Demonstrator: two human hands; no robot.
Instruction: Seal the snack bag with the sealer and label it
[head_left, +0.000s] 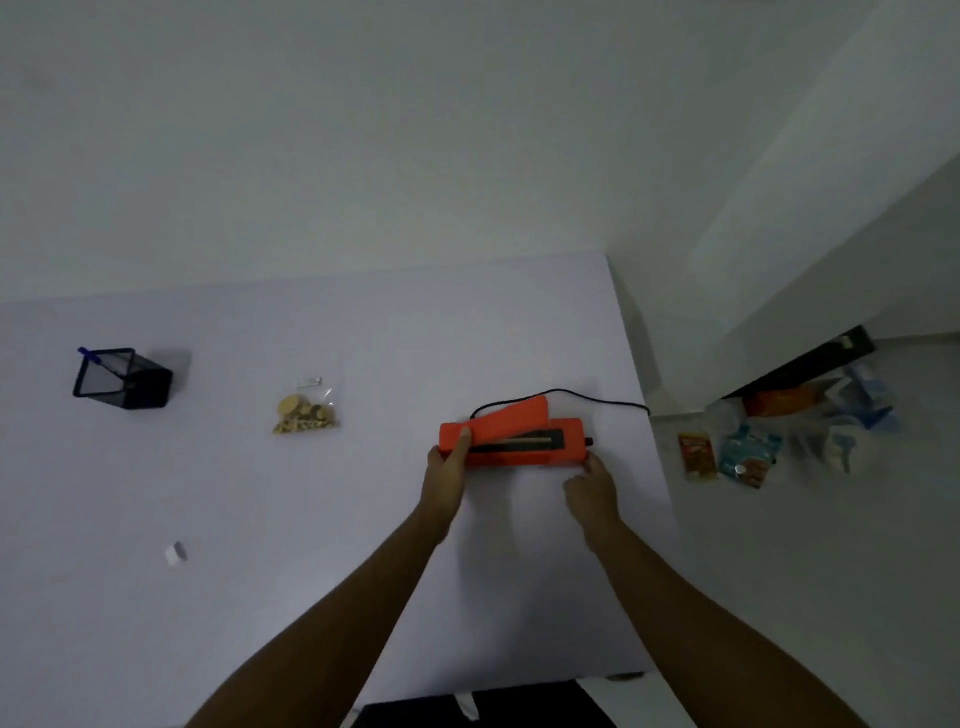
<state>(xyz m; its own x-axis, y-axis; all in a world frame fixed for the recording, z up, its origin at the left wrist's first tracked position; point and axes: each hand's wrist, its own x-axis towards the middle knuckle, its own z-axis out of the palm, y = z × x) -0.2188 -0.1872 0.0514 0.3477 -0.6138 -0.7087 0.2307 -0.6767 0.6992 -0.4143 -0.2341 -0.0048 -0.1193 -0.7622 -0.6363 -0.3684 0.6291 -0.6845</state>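
Two bare hands hold an orange bag sealer on a white table.

The sealer (511, 439) lies right of centre, its lid raised. The left hand (445, 478) is clamped on its left end; the right hand (591, 488) has its fingers at the right end, grip unclear. The snack bag (306, 408) lies apart on the left, a black pen holder (122, 378) further left, and a small white label roll (176, 554) nearer.

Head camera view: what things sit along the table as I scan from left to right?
Black mesh pen holder → small white block → clear snack bag → left hand gripping the orange sealer → right hand at its other end.
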